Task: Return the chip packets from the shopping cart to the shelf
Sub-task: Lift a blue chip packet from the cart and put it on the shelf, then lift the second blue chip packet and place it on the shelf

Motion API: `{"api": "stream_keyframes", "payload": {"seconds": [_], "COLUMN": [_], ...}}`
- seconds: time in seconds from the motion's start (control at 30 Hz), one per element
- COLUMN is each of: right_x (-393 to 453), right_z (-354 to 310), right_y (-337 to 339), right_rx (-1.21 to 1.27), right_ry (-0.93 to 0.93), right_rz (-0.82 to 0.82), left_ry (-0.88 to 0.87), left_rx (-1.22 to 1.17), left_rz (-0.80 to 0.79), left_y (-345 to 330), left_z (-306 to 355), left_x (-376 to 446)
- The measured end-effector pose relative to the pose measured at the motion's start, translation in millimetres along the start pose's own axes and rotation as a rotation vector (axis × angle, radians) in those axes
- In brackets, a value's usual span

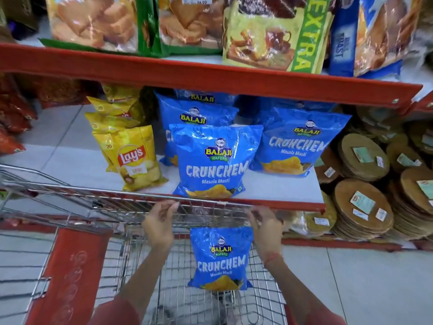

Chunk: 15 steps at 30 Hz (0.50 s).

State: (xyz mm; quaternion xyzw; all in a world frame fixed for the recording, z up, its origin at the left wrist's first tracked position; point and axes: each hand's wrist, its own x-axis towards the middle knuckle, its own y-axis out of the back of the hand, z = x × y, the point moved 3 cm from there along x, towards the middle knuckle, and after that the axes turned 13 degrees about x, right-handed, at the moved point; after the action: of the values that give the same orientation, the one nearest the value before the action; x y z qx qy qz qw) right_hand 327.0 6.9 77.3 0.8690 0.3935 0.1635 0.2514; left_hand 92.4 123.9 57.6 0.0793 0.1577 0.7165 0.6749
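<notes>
Balaji Crunchem packet in cart, Lay's shelved

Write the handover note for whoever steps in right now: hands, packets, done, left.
Left hand: empty, open, over the cart's far rim.
Right hand: open, at the top corner of the blue chip packet in the cart; grip not clear.
Shopping cart: parked against the shelf; only that one packet shows inside.
Done: blue packets already stand on the shelf beside the yellow ones.
Left: lift the last packet and shelve it with the blue ones.
</notes>
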Motion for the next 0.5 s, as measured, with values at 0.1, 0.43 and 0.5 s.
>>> {"api": "stream_keyframes", "payload": {"seconds": [0.1,0.43,0.5], "right_x": [-11.3,-8.6,-11.1], "right_z": [30.6,37.8,38.3], "right_y": [-15.5,-35.4,-28.7], "right_rx": [-0.414,-0.825,-0.793], "right_ry": [-0.075,-0.070,-0.103], "right_rz": [-0.262,-0.619,-0.608], "left_ry": [0.060,0.358,0.351], "left_rx": [0.200,0.553,0.486], "left_rz": [-0.096,-0.395,-0.382], "left_y": [-10.4,-37.7,-30.1], "left_z": [-36.2,-76.9,-77.7], "left_x": [-13.9,-29.1,-34.4]}}
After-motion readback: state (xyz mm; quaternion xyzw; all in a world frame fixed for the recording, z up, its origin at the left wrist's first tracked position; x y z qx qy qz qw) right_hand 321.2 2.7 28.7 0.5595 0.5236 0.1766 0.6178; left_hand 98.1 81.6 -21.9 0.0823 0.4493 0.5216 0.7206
